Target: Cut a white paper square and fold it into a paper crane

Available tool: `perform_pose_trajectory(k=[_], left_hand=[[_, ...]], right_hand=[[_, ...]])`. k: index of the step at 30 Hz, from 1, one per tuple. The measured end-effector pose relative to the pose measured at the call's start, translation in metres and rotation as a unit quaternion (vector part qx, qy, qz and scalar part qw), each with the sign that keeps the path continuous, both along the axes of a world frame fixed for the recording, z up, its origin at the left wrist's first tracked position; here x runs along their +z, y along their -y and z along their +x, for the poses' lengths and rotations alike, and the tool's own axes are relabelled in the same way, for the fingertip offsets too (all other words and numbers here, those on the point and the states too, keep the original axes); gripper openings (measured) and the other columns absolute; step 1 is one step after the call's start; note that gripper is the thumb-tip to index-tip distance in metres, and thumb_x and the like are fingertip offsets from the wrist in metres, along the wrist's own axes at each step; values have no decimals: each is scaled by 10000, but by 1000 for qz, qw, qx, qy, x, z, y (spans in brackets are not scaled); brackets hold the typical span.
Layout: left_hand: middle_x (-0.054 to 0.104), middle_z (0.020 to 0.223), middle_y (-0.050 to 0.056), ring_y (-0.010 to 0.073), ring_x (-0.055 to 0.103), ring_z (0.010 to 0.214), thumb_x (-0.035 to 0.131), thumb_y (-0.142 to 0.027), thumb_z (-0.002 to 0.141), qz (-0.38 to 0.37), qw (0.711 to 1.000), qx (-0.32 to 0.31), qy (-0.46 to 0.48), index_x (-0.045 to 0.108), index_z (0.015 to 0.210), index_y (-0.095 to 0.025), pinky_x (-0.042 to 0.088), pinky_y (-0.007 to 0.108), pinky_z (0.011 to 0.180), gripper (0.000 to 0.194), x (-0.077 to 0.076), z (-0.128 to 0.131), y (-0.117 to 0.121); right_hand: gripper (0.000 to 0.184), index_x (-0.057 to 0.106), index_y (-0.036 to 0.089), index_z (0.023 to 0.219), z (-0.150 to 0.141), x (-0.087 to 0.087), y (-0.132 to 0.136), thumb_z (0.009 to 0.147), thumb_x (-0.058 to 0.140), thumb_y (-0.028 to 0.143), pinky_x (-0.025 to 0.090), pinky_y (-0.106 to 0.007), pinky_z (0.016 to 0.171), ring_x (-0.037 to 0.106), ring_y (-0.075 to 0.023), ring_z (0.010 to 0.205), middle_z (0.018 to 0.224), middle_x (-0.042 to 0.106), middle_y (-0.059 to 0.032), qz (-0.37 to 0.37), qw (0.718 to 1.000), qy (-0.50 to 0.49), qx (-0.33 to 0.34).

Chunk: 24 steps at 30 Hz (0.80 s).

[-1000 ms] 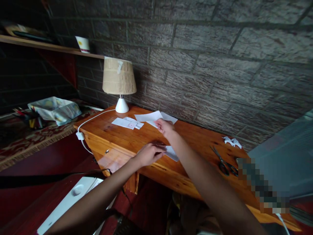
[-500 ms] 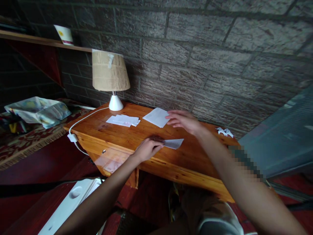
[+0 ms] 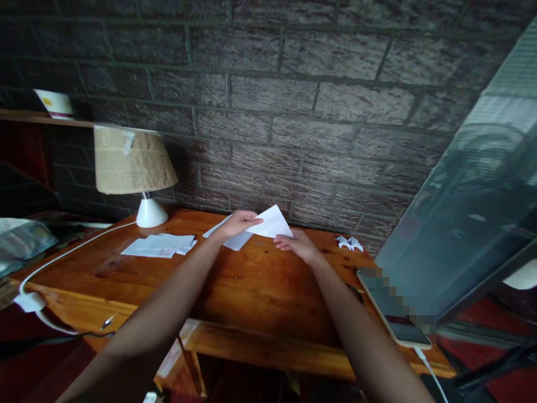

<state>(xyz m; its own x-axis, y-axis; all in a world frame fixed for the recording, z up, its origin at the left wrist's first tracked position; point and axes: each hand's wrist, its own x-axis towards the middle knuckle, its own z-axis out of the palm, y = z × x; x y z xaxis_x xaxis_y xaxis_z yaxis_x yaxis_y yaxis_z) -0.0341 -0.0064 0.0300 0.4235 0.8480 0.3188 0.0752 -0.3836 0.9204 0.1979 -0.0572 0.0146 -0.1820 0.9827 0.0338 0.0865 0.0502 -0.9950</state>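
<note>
A white sheet of paper [image 3: 271,223] is held above the far part of the wooden desk. My left hand [image 3: 240,223] grips its left edge with the thumb on top. At its lower right corner, my right hand [image 3: 294,244] pinches the paper between thumb and fingers. Behind and below my left hand lies a stack of white paper [image 3: 238,240], partly covered by that hand. Farther left, several cut paper strips [image 3: 157,245] lie flat in an overlapping pile.
A lamp [image 3: 151,214] with a paper-covered shade stands at the desk's left back. Small folded paper shapes [image 3: 349,243] sit at the right back. A tablet [image 3: 394,308] with a charging cable lies along the right edge. A brick wall [image 3: 268,101] rises behind.
My left hand has moved up and away from the desk's front edge. Both hands now hold one sheet, where my right hand was loose by the stack. The view has swung right.
</note>
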Motion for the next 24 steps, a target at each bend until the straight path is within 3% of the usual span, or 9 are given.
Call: perform_pose_trajectory(k=[2,5,8,10,15,24], left_hand=[[688,752,29,117,572,635,807,-429,631,-50,993,56,90,716,847,-128,395,199,565,381,-18,9,-12],[719,909,42,135,657,761,843,-366,606,-163,956,108,217,673,1040,-183,477,218,668,501,-46,16,-16],[724,961,71,173,687,896,862,-318,588,-219,944,41,245,669,876,-158,509,263,790,382,-57,26,-10],[730,905,70,171,685,872,874,-277,565,-221,945,24,240,676,811,-137,509,287,833,345,-54,36,-5],[744,919,59,147,671,831,865,-281,581,-199,934,42,295,709,868,-151,504,269,791,351,-36,46,4],[740,891,52,152,672,860,860,-224,581,-190,917,51,346,714,828,-146,512,299,852,297,-28,32,8]], right_hand=[[202,718,137,803,4,-6,-10,705,779,303,521,-220,606,688,-134,658,817,755,-93,0,1000,-13,-14],[179,720,136,799,9,-16,-13,709,780,278,500,-203,561,686,-129,629,828,761,-99,-13,998,-43,-46],[179,718,153,861,4,-24,-9,737,759,275,478,-185,549,684,-112,631,885,764,-89,7,992,-87,-94],[195,721,157,891,-1,-26,-5,742,750,279,476,-190,552,689,-118,633,896,763,-87,5,993,-85,-77],[230,734,159,861,-1,-21,4,683,778,298,474,-197,589,688,-121,667,889,757,-63,35,997,-67,-35],[259,720,220,912,17,-12,6,663,778,265,459,-173,584,655,-83,634,842,759,-8,37,981,-174,-82]])
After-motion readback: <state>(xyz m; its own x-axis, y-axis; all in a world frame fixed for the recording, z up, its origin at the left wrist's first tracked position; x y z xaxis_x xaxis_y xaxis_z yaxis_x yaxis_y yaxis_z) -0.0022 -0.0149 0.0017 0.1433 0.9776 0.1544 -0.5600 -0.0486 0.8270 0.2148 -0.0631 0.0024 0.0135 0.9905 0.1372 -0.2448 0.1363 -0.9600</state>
